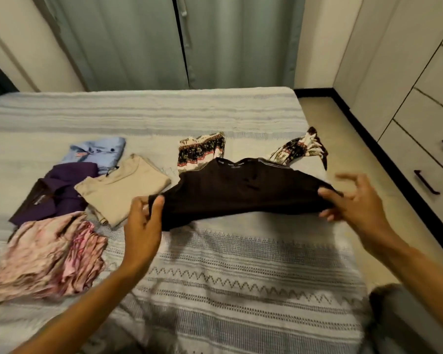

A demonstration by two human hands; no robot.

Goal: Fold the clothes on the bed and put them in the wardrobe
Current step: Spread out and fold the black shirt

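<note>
While the dark brown T-shirt (235, 190) hangs stretched above the bed (215, 264), left hand (141, 215) pinches its left edge — right hand (353, 198) pinches its right edge, outer fingers splayed.

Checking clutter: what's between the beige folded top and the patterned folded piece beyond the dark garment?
Head view: only bare striped bedcover lies between beige top and patterned piece.

Both hands (141, 213) (353, 200) forward, fingers (326, 194) pinching.

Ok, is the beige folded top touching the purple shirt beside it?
Touching. The head view shows the beige folded top overlapping the purple shirt's right edge, with no bedspread visible between them.
</note>
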